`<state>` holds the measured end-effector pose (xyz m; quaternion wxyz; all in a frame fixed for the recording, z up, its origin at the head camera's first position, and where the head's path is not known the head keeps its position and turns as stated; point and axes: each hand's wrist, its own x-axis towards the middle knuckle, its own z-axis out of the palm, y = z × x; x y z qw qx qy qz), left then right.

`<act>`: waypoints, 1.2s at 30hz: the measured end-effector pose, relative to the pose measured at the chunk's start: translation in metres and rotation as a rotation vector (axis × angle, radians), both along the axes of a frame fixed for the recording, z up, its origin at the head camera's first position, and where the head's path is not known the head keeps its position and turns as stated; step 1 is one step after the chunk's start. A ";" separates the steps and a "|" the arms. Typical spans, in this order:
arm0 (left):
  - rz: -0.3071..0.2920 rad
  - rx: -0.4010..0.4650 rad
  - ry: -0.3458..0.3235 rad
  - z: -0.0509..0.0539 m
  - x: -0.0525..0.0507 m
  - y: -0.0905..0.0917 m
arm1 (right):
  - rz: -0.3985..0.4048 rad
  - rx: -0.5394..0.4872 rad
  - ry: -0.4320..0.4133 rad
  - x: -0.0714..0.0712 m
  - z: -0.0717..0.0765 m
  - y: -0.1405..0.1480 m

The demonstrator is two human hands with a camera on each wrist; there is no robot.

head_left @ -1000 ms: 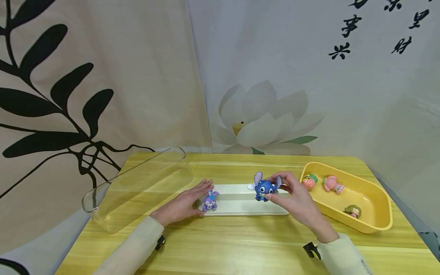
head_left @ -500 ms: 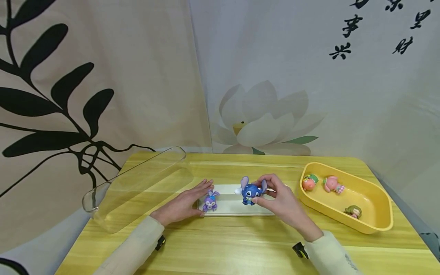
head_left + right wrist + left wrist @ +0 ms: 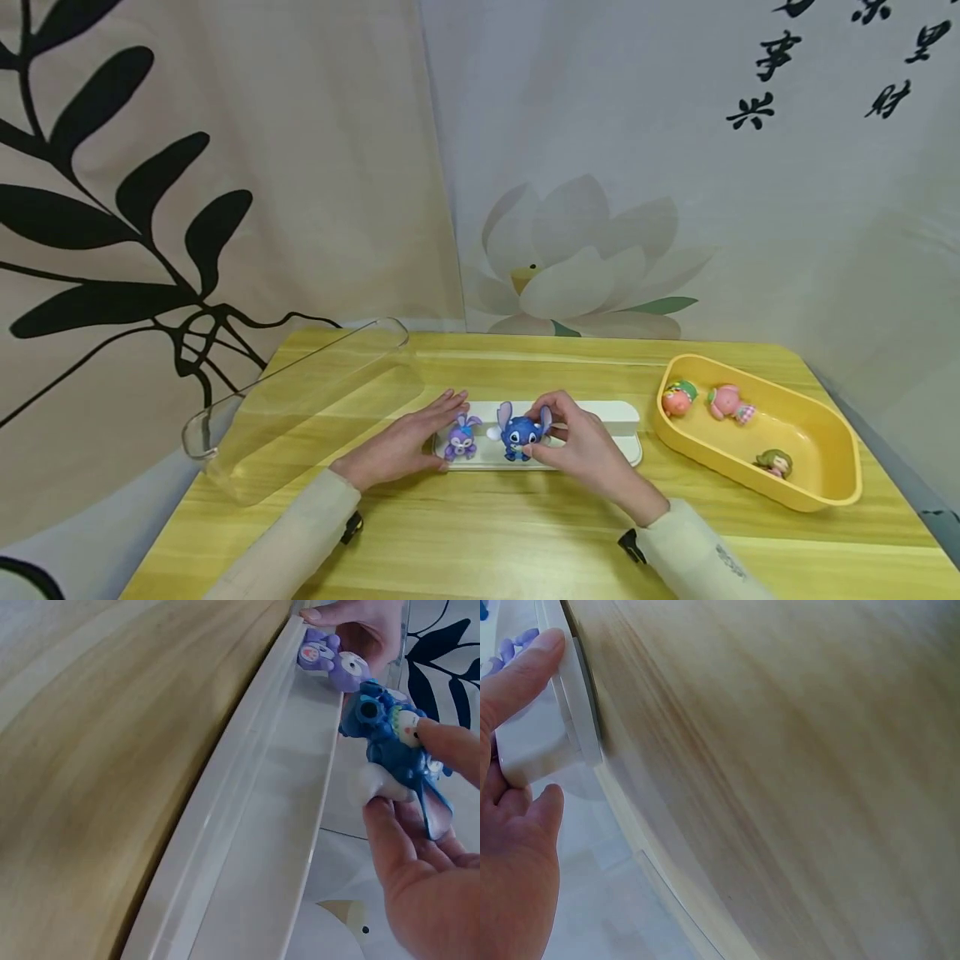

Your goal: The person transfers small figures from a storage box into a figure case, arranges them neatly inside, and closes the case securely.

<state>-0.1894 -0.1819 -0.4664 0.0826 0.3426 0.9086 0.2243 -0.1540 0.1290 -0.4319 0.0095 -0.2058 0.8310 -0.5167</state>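
A long white display base (image 3: 600, 442) with a raised step lies on the table. At its left end my left hand (image 3: 401, 442) holds it, thumb at the front edge and fingers toward the back; the thumb (image 3: 532, 671) shows in the left wrist view. Beside that hand a small purple rabbit figurine (image 3: 461, 437) sits on the base. My right hand (image 3: 588, 446) pinches a blue Stitch figurine (image 3: 519, 433) between thumb and fingers, just right of the rabbit. In the right wrist view the Stitch figurine (image 3: 397, 742) appears tilted; whether it touches the base I cannot tell.
A yellow tray (image 3: 821, 492) on the right bears a pink figurine with a green top (image 3: 678, 398), another pink figurine (image 3: 726, 402) and a green-haired figurine (image 3: 774, 462). A clear plastic cover (image 3: 315, 400) lies slanted at the table's left edge. A printed curtain (image 3: 337, 167) hangs behind.
My right hand has moved left and slightly lower with the Stitch figurine, bringing it close to the rabbit. The left hand stays at the base's left end.
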 end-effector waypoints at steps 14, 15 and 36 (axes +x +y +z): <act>-0.009 0.024 -0.009 0.000 0.000 0.000 | -0.011 0.111 0.040 -0.005 -0.010 -0.011; -0.009 0.026 -0.009 0.000 0.000 0.000 | -0.011 0.123 0.048 -0.006 -0.010 -0.012; -0.001 0.016 -0.013 0.001 -0.002 0.000 | -0.074 0.363 0.198 -0.007 -0.011 -0.017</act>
